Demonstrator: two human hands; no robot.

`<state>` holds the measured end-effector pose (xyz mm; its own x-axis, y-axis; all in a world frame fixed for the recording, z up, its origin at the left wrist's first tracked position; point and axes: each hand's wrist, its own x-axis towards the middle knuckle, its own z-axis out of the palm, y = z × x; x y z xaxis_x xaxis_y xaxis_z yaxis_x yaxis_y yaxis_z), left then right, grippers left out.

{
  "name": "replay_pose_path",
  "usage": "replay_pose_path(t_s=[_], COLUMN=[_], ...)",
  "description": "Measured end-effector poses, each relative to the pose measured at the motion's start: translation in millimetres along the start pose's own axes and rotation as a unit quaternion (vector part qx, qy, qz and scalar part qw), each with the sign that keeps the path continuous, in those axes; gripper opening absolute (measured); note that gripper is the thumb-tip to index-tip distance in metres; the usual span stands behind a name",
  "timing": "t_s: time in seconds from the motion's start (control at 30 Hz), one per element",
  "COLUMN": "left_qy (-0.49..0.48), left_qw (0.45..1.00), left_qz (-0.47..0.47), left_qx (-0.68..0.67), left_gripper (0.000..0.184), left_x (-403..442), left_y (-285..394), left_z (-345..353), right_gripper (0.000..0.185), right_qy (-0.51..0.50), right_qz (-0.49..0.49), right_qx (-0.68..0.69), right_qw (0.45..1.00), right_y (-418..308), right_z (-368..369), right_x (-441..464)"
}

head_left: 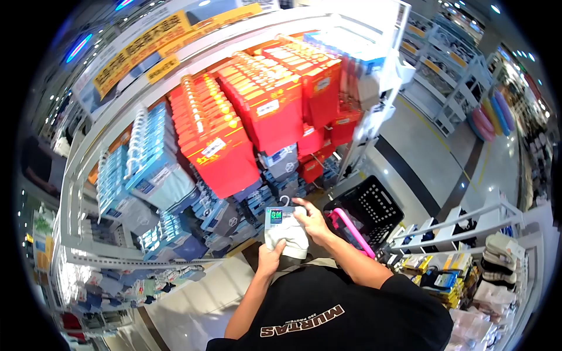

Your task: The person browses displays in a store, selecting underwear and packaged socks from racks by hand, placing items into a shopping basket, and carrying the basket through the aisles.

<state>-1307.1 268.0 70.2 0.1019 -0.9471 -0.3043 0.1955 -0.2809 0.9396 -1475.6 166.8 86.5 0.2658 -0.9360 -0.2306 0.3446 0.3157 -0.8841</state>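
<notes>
A packaged pale garment [293,238] with a grey header card, a green-and-black label and a small hanger hook is held up in front of my chest. My left hand [271,257] grips its lower left edge, thumb lying across the front. At its upper right, my right hand [313,222] holds the side of the pack, with the index finger stretched towards the hook. The fingers behind the pack are hidden. Just beyond it hang grey and blue garment packs [219,216] on the rack.
Rows of red packs [219,146] hang ahead on a white rack [73,222], with light-blue packs [155,169] to their left. A black basket [374,202] with a pink handle [351,234] stands at my right. Behind it, another rack holds socks [500,257].
</notes>
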Motion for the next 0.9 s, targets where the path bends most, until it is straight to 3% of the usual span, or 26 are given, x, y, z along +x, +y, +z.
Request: replay_pose_path(t_s=[0.1,0.17,0.23,0.3,0.37,0.43,0.5,0.6,0.7,0.77,0.9], left_qy=[0.021,0.044,0.034,0.008,-0.024,-0.064,-0.089,-0.145,-0.129,-0.094,-0.063], left_qw=[0.998,0.996,0.991,0.986,0.981,0.977,0.975,0.974,0.981,0.983,0.990], left_qz=[-0.040,-0.061,-0.112,-0.137,-0.145,-0.135,-0.150,-0.119,-0.092,-0.084,-0.060], left_qx=[-0.038,-0.053,-0.057,-0.100,-0.130,-0.150,-0.135,-0.129,-0.116,-0.137,-0.114], left_gripper=[0.028,0.032,0.037,0.035,0.035,0.037,0.036,0.036,0.035,0.032,0.030], left_x=[-2.9,4.7,3.8,-1.1,-6.4,-8.8,-12.5,-10.7,-11.4,-8.3,-14.4], left_y=[12.8,-6.1,-3.9,7.9,15.2,19.0,24.6,27.7,29.4,18.9,17.8], left_z=[10.9,7.8,6.1,9.3,9.6,8.1,7.1,6.4,8.5,5.0,5.9], right_gripper=[0.031,0.027,0.031,0.048,0.055,0.059,0.046,0.017,0.018,0.021,0.029], right_qy=[-0.068,-0.109,-0.103,-0.108,-0.114,-0.113,-0.102,-0.054,0.006,-0.002,0.063], right_qz=[-0.065,-0.127,-0.147,-0.108,-0.144,-0.161,-0.168,-0.174,-0.115,0.013,0.050], right_qx=[-0.130,-0.278,-0.313,-0.310,-0.347,-0.361,-0.375,-0.303,-0.262,-0.093,0.113], right_qw=[0.987,0.946,0.933,0.938,0.920,0.912,0.906,0.935,0.958,0.996,0.990], right_y=[5.8,18.5,11.4,0.6,1.0,0.0,-10.5,3.1,2.0,19.0,9.3], right_z=[-12.6,-19.8,-9.1,-5.2,-8.9,-12.3,-12.1,-13.7,-10.3,-20.8,-1.6], right_x=[-18.0,-28.1,-44.7,-56.2,-58.5,-57.2,-57.4,-48.7,-46.8,-41.3,-45.4])
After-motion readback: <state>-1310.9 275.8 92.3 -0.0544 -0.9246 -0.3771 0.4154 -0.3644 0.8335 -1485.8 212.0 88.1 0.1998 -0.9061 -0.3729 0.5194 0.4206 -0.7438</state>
